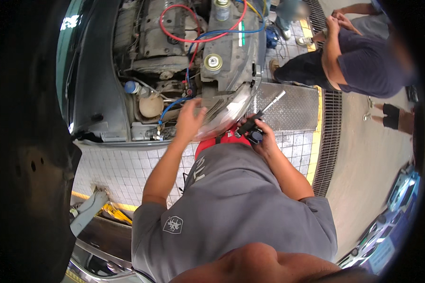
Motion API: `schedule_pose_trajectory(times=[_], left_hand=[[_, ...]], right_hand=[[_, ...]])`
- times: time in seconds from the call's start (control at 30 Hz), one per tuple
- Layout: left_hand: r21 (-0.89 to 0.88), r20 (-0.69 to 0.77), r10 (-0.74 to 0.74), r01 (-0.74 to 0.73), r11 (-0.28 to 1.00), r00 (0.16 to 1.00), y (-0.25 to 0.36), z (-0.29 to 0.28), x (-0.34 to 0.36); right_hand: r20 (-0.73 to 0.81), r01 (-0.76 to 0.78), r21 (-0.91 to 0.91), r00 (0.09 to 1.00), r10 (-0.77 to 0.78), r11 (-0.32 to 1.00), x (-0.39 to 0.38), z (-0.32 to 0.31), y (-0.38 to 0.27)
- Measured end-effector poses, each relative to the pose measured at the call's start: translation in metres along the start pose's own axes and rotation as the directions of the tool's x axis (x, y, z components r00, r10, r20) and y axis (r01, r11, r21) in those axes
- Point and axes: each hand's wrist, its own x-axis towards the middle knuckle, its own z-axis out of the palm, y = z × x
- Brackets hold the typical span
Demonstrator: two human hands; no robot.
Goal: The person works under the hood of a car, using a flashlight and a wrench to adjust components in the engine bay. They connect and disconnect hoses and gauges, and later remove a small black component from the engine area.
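Note:
My left hand reaches over the front corner of an open engine bay, beside the headlight. Its fingers are partly spread, and I see nothing in them. A blue hose curves down just left of it to a metal fitting. Close to my body, my right hand is closed around a black-handled tool with a silver shaft pointing up and right. A dark rounded part shows at the same hand; whether it belongs to the tool I cannot tell.
Two cans stand on the engine bay's right edge. A looped red hose lies across the engine. A blue-capped reservoir sits at left. People stand at right, past a metal plate and floor grating.

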Motion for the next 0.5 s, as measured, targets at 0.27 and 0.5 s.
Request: schedule_pose_trajectory(times=[0.27, 0.5], left_hand=[[0.460, 0.231, -0.501, 0.360, 0.811, 0.834, -0.169, 0.067, 0.136], [0.627, 0.324, -0.602, 0.311, 0.714, 0.730, -0.332, 0.137, 0.184]], right_hand=[[-0.519, 0.370, 0.067, 0.806, -0.284, 0.927, -0.069, -0.075, -0.006], [-0.664, 0.538, 0.126, 0.670, -0.332, 0.834, -0.121, -0.092, 0.019]])
